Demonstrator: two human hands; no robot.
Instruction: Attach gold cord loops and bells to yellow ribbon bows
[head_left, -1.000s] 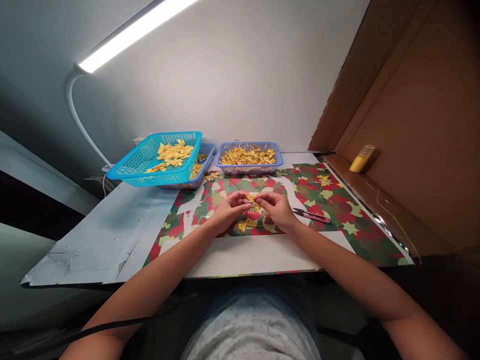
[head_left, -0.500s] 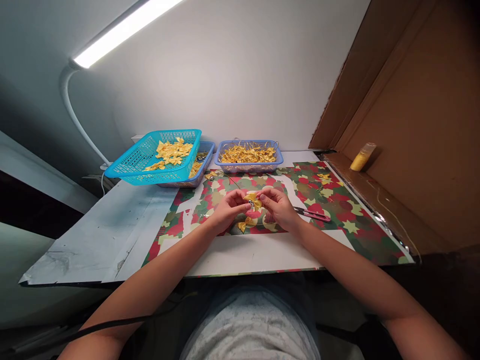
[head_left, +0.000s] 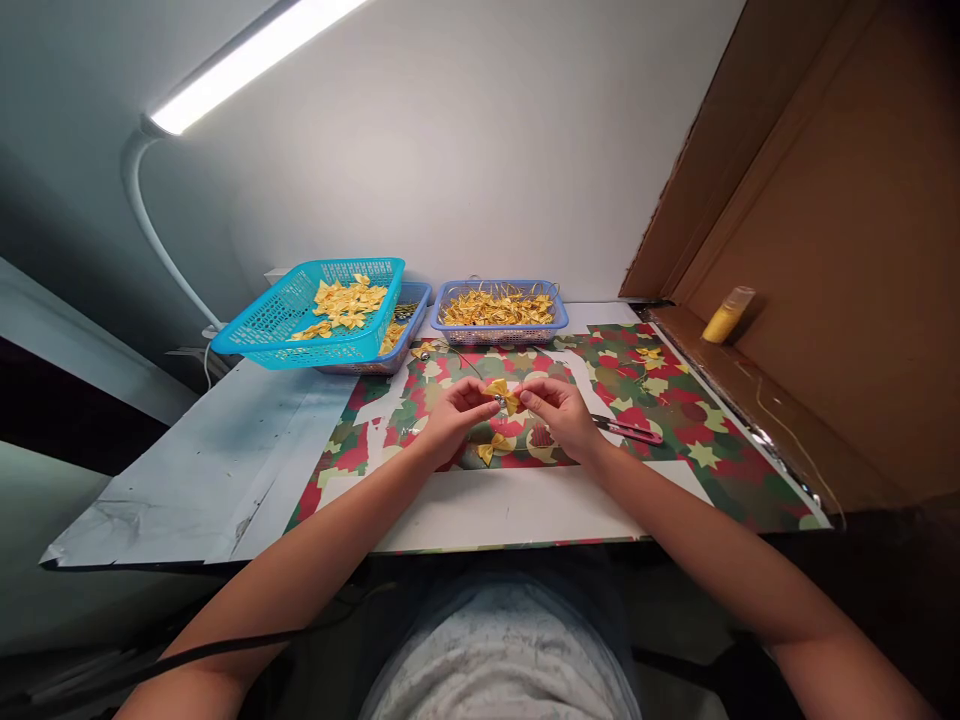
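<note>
Between my two hands, just above the patterned sheet, is a yellow ribbon bow with a small silver bell at its middle. My left hand pinches the bow's left side between thumb and fingers. On the other side, my right hand is closed in a pinch at the bow's right edge; its fingertips partly hide what they grip. A second yellow bow lies on the sheet below my hands. Pink-handled thread snips lie beside my right hand, their tip hidden behind it.
A turquoise basket of bows rests tilted on a blue-purple basket. Another purple basket holds gold bows with cords. A bow with a bell lies near the baskets. A yellow-filled bottle stands on the right ledge.
The bow between my hands has turned slightly and shifted a little left and up, showing less overlap with my right fingertips. My hands have barely moved.
</note>
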